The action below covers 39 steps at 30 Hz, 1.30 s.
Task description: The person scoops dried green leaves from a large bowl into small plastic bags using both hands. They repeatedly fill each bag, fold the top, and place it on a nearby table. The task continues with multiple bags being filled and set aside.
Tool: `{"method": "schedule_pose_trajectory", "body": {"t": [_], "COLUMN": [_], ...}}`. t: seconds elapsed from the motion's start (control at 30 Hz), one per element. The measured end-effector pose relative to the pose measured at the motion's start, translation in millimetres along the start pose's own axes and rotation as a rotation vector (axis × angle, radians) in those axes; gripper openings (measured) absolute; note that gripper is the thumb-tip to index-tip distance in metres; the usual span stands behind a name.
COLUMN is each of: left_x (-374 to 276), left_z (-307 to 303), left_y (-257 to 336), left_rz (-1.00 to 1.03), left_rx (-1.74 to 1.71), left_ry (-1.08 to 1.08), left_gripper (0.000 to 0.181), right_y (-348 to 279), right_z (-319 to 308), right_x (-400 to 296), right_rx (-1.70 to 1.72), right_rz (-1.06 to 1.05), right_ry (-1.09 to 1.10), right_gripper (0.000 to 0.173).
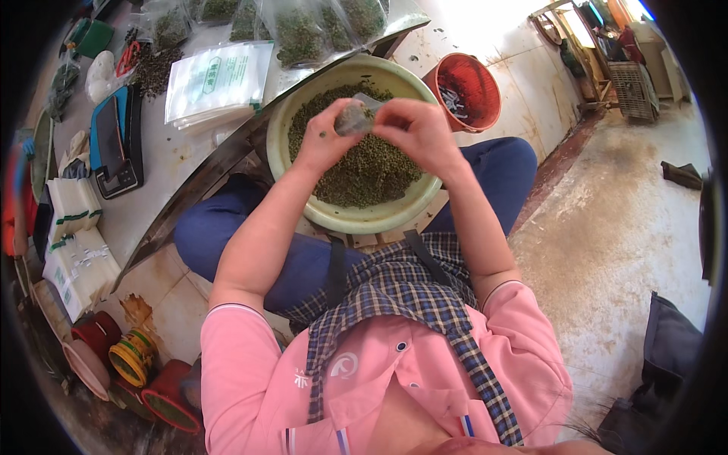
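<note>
A clear plastic bag with some green-brown contents is held above a large pale green basin. My left hand grips the bag's side between thumb and fingers. At the bag's other edge, my right hand pinches the plastic with its fingertips. Small green peppercorn-like berries lie in the basin below both hands. To the left, a stack of flat printed plastic bags rests on the metal table. Behind it are several filled clear bags of the same kind of green berries.
A red bucket with scraps inside stands right of the basin. The metal table runs along the left, bearing a digital scale, a red-handled tool and more bag bundles. Several coloured containers sit on the floor at lower left.
</note>
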<state>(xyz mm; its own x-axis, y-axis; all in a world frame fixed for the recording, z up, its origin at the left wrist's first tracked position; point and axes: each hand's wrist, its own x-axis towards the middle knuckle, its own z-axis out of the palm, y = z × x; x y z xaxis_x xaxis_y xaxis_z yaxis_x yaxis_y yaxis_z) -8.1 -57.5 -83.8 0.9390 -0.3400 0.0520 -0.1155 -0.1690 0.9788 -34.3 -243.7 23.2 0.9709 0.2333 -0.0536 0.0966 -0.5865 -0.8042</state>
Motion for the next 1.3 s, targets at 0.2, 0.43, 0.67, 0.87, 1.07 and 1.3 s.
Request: {"method": "schedule_pose_trajectory", "body": {"t": [0.2,0.43,0.67,0.87,1.07,1.3], "left_x": [3,-2,-5,-4,-11,-12], "left_z": [-4,13,-12,-12,-23,-56], "left_y": [-4,10,40,42,64,94], "left_rz": [-0.101,-0.002,0.098,0.204,0.217,0.283], "left_rx": [-0.196,-0.261,0.118,0.186,0.178,0.225], "left_ry": [0.03,-0.002,0.127,0.114,0.108,0.278], "left_gripper": [0.046,0.084,0.088,0.065,0.045,0.042], "right_y": [21,57,38,57,44,56], "right_z": [-21,72,10,23,28,3], "right_x": [-8,-8,65,152,197,223], "right_rx": [0.117,0.362,0.289,-0.32,-0.297,-0.274], "right_rz": [0.113,0.004,0.005,0.197,0.16,0.024], "right_ry": [0.102,0.453,0.649,0.455,0.43,0.311], "right_gripper": [0.029,0.04,0.018,0.156,0.155,0.152]}}
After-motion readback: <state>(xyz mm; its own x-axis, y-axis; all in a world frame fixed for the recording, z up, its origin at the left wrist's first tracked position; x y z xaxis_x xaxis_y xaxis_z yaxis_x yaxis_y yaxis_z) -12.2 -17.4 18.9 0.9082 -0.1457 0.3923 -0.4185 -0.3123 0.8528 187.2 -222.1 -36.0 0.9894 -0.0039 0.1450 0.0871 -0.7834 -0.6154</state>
